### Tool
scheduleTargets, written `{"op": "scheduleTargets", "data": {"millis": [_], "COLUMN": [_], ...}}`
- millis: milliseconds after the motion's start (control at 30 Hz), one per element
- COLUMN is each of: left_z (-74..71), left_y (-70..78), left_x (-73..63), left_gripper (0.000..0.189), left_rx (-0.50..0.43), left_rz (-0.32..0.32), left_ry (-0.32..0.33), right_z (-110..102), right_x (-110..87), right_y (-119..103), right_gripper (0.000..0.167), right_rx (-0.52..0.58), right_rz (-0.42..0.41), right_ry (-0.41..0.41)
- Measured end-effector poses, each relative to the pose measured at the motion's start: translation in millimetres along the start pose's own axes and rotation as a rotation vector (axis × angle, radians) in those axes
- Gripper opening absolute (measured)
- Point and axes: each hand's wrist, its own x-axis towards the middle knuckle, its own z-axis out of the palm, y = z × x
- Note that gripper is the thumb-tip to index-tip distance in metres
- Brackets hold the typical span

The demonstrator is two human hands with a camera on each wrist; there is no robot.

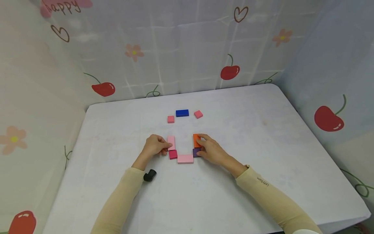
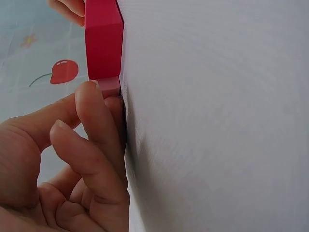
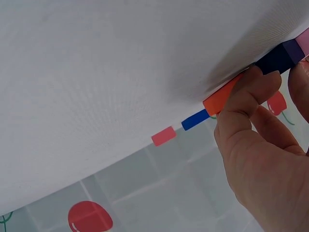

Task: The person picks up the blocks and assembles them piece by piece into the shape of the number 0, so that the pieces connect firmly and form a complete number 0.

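Note:
My left hand (image 1: 156, 145) pinches a long light pink block (image 1: 171, 140) lying on the table, with its fingertips at the block's left side and top. Against that block's near end sits a crimson block (image 1: 173, 154), large in the left wrist view. My right hand (image 1: 214, 152) grips an orange block (image 1: 195, 139); its thumb touches the dark purple block (image 1: 194, 152) at the orange one's near end. Another light pink block (image 1: 185, 159) lies crosswise between the two columns, at their near ends. In the right wrist view, fingers partly cover the orange block (image 3: 218, 100).
Farther back lie a blue block (image 1: 182, 113), a small coral block (image 1: 170, 119) to its left and a tilted coral block (image 1: 198, 114) to its right. A black object (image 1: 150, 175) shows beside my left sleeve. A patterned curtain (image 1: 181, 48) hangs behind the white table (image 1: 248, 130).

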Motion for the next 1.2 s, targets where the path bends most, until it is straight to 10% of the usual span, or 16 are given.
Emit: {"op": "scheduleTargets", "data": {"millis": [767, 1200], "left_z": [1.4, 1.4], "left_y": [-4.5, -10.7], "left_x": [-1.1, -19.1], "left_gripper": [0.025, 0.051], "left_rx": [0.019, 0.446], "left_rz": [0.05, 0.526], "left_ry": [0.007, 0.148], "right_z": [-0.3, 0.1], "right_x": [-0.3, 0.3], "right_y": [-2.3, -2.0], "right_gripper": [0.058, 0.058], "right_rx": [-0.015, -0.013], "right_rz": [0.024, 0.041], "right_ry": [-0.012, -0.021]}}
